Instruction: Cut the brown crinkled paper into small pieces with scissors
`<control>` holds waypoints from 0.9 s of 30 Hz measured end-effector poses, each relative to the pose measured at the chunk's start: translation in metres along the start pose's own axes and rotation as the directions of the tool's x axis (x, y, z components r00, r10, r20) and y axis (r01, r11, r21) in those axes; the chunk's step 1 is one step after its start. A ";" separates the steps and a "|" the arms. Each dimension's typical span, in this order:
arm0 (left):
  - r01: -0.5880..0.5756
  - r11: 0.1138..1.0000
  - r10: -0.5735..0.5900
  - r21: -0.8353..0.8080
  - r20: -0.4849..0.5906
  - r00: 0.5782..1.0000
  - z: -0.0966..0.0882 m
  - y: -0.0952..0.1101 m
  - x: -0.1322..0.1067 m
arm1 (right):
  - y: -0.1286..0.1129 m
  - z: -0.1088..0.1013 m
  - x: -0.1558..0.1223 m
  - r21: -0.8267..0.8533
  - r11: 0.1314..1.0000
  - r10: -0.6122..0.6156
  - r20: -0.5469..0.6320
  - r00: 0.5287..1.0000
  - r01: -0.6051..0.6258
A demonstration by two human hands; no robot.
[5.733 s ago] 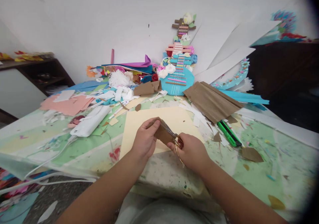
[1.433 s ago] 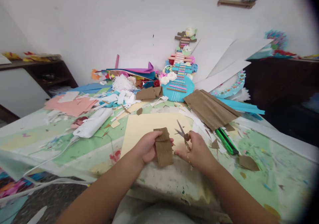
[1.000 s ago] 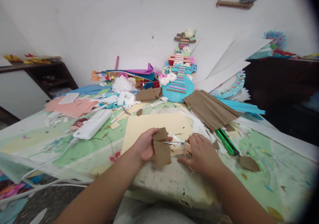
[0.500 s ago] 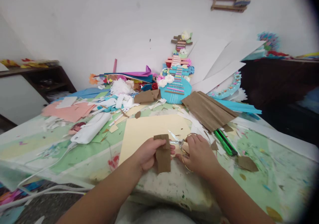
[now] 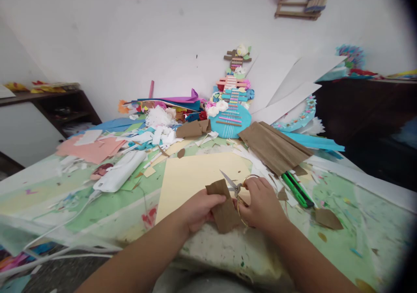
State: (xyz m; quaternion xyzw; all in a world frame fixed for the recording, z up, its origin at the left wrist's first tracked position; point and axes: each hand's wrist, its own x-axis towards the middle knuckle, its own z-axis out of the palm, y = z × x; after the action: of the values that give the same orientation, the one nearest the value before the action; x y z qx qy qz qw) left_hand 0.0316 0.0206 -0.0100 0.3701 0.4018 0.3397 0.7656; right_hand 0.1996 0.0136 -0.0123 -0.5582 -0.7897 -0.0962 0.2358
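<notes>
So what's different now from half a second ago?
The brown paper strip in the left hand has tilted, its lower end swinging right toward the right hand. Nothing was let go: the right hand still holds the open scissors. The green cutter stayed put.

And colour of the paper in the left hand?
Brown paper; best seen in the head view.

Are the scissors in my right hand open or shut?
The scissors are open: their blades stand apart, one angled away over the cream sheet, the other pointing toward the brown paper in your left hand.
</notes>
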 end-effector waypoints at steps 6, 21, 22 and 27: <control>-0.237 0.969 0.243 0.067 -0.104 0.964 -0.006 0.001 0.002 | 0.002 0.000 0.000 -0.039 0.998 0.041 0.018 0.999 -0.041; -0.206 0.969 0.223 0.140 -0.125 0.967 -0.002 -0.002 0.003 | -0.006 0.001 -0.004 -0.030 0.999 0.033 -0.002 0.999 -0.033; -0.202 0.970 0.221 0.139 -0.135 0.966 -0.002 -0.003 0.004 | -0.007 0.002 -0.004 -0.028 0.998 0.048 0.005 0.999 -0.048; -0.188 0.976 0.203 0.112 -0.146 0.968 0.002 -0.002 0.000 | -0.012 0.003 -0.006 -0.017 0.992 0.129 0.043 0.991 -0.129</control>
State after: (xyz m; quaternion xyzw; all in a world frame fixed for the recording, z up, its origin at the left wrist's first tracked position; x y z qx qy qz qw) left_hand 0.0337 0.0197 -0.0107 0.4170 0.4384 0.4216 0.6754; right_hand 0.1892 0.0052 -0.0162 -0.6117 -0.7563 -0.0738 0.2200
